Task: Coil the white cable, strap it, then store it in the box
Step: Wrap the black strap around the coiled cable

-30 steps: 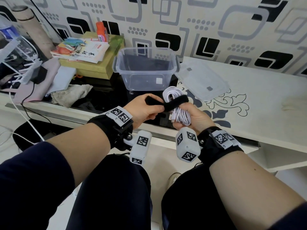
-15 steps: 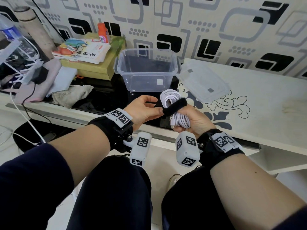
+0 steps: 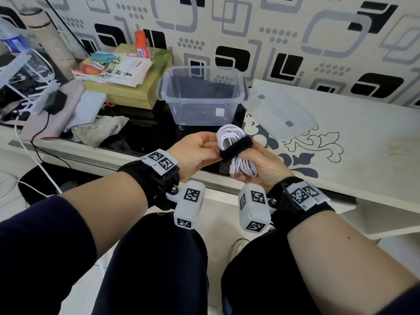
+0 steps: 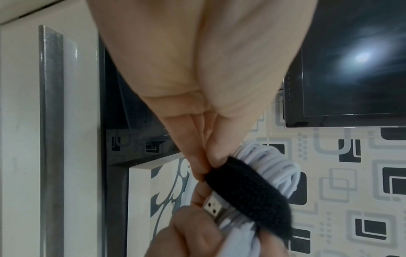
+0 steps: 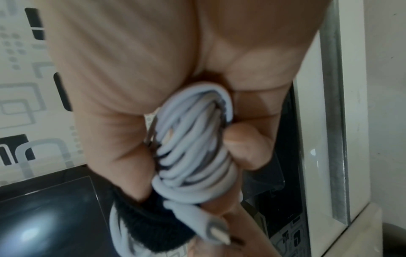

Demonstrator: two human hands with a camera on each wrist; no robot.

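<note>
The coiled white cable (image 3: 236, 153) is held in front of the table edge, with a black strap (image 3: 236, 148) wrapped across its middle. My right hand (image 3: 261, 163) grips the lower part of the coil (image 5: 191, 147), its thumb over the strap. My left hand (image 3: 200, 153) pinches the strap's left end (image 4: 222, 167) between thumb and fingertips. A metal USB plug (image 4: 212, 206) sticks out below the strap. The clear plastic box (image 3: 202, 96) stands open and holds nothing, just beyond my hands on the black glass.
The box's clear lid (image 3: 279, 112) lies flat to the right of it on the pale table (image 3: 363, 137). Books on a yellow carton (image 3: 122, 76), cloths (image 3: 100, 130) and a dark adapter with wires (image 3: 54, 103) crowd the left.
The strap's loose left end has been wound round the coil. My left hand has shifted from holding the stretched-out end to pinching the strap at the coil. The bundle has risen slightly.
</note>
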